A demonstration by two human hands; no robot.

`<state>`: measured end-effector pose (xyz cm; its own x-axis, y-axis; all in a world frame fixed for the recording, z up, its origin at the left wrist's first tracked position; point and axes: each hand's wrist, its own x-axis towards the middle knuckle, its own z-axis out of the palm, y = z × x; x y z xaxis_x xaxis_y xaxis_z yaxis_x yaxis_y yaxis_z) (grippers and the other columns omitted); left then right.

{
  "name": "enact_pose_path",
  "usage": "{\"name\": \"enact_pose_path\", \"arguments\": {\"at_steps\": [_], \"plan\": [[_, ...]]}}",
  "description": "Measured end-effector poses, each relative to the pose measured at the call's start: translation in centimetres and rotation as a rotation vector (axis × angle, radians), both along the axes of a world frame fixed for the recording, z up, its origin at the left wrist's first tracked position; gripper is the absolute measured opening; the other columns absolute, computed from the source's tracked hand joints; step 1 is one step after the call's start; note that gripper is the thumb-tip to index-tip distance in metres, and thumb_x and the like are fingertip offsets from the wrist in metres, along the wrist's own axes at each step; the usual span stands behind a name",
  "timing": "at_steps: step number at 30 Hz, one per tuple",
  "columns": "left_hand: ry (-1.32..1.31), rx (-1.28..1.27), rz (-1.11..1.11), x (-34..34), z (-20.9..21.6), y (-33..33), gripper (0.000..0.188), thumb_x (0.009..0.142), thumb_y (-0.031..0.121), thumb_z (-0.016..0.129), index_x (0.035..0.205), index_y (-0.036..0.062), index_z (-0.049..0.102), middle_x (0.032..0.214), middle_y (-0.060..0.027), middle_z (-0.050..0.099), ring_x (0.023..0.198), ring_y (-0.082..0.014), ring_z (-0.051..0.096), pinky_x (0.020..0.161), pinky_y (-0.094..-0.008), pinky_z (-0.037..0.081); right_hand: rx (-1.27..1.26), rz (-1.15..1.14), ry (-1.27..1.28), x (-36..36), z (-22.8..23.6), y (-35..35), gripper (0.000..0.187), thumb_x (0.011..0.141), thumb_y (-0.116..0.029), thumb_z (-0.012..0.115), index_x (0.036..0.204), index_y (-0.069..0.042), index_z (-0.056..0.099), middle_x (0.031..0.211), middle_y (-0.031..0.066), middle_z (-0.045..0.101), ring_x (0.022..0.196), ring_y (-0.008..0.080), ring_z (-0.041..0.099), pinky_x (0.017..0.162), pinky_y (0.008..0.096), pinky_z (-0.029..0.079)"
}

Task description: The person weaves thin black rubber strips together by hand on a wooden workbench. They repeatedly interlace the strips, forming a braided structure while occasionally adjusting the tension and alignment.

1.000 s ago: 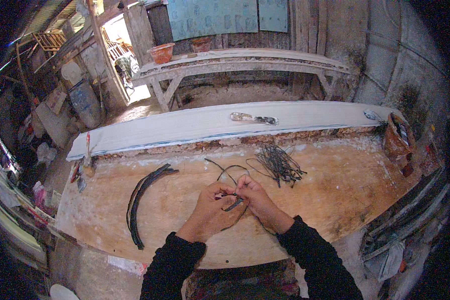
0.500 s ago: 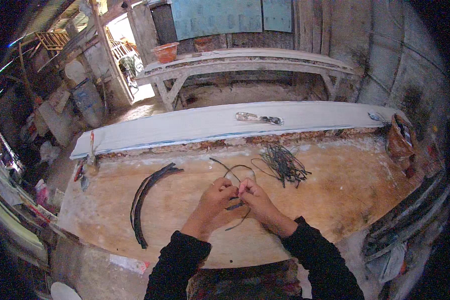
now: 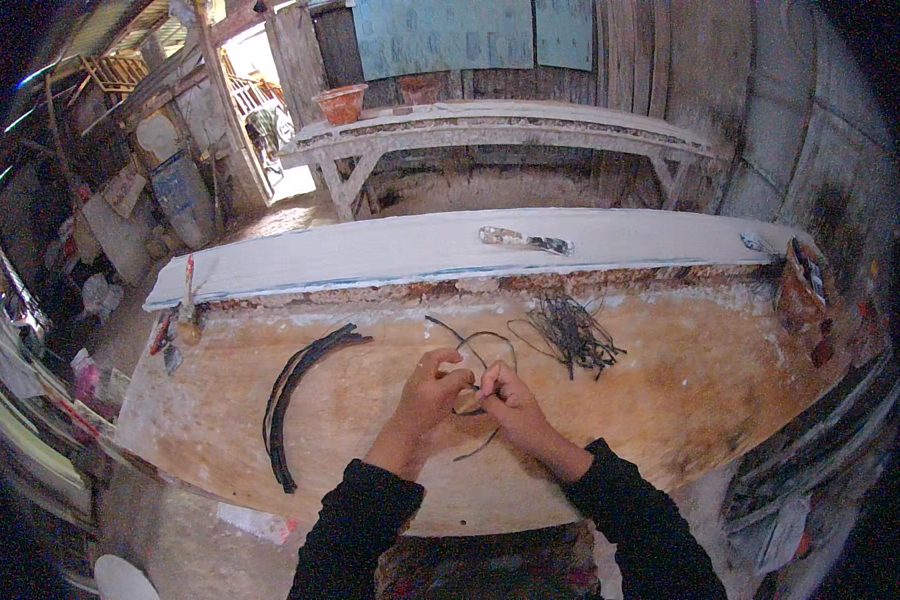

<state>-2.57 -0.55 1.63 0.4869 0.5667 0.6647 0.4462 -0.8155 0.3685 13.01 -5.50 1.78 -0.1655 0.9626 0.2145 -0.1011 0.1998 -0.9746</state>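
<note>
A thin dark cord (image 3: pixel 495 334) curls on the wooden board in front of my hands, and a tail of it shows below them. My left hand (image 3: pixel 430 396) has its fingers bent, the thumb and a finger closed around a small loop of the cord, with the index finger raised. Beside it, my right hand (image 3: pixel 513 402) pinches the cord between thumb and fingertips, partly hiding it. A tangled heap of dark cords (image 3: pixel 575 338) lies beyond my right hand. To the left rests a curved bundle of long black strips (image 3: pixel 288 415).
A white raised plank (image 3: pixel 370 245) runs along the board's far side, bearing a smeared clear bottle-like object (image 3: pixel 525 240). A brush (image 3: pixel 188 305) stands at the left end, a brown container (image 3: pixel 802 285) at the right. Behind is a bench (image 3: pixel 510 125) with an orange bowl (image 3: pixel 341 104).
My left index finger has lifted away from the others, and a small loop of cord now shows between my hands. The right hand keeps its pinch. The view has shifted slightly.
</note>
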Motion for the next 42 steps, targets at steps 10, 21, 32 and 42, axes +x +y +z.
{"name": "enact_pose_path", "arguments": {"at_steps": [10,21,32,42], "plan": [[-0.527,-0.417,-0.153,1.2,0.6,-1.1,0.055,0.070,0.014,0.072,0.118,0.0054,0.046,0.098,-0.0076,0.052,0.094,-0.0184,0.052,0.085,-0.0341,0.042,-0.139,-0.152,0.013,0.9,1.6,0.8,0.038,0.080,-0.007,0.062,0.115,-0.004,0.046,0.091,0.0008,0.053,0.086,0.0105,0.052,0.078,0.0235,0.043],[-0.460,-0.684,0.021,0.5,0.0,-0.1,0.043,0.073,-0.007,0.059,0.113,0.0061,0.052,0.087,-0.0019,0.054,0.088,-0.0131,0.053,0.079,-0.0278,0.044,-0.337,-0.104,0.352,1.0,1.9,0.8,0.024,0.082,-0.007,0.060,0.104,-0.002,0.052,0.093,0.0036,0.055,0.084,0.0127,0.055,0.079,0.0235,0.046],[-0.857,-0.962,0.120,-0.8,-1.4,1.2,0.028,0.078,-0.005,0.054,0.105,0.0045,0.054,0.086,-0.0029,0.055,0.078,-0.0110,0.052,0.070,-0.0244,0.045,-0.277,-0.223,0.166,1.2,3.0,0.8,0.025,0.089,-0.021,0.052,0.105,-0.002,0.057,0.092,0.0017,0.060,0.083,0.0094,0.051,0.074,0.0239,0.037],[-0.735,-0.967,0.199,-2.0,-3.4,3.2,0.012,0.080,0.005,0.059,0.091,0.0022,0.056,0.078,-0.0041,0.054,0.063,-0.0110,0.050,0.053,-0.0259,0.044,-0.146,-0.043,0.435,1.5,3.4,0.3,0.029,0.086,-0.023,0.058,0.108,-0.004,0.056,0.102,0.0030,0.059,0.093,0.0101,0.052,0.083,0.0250,0.040]]}}
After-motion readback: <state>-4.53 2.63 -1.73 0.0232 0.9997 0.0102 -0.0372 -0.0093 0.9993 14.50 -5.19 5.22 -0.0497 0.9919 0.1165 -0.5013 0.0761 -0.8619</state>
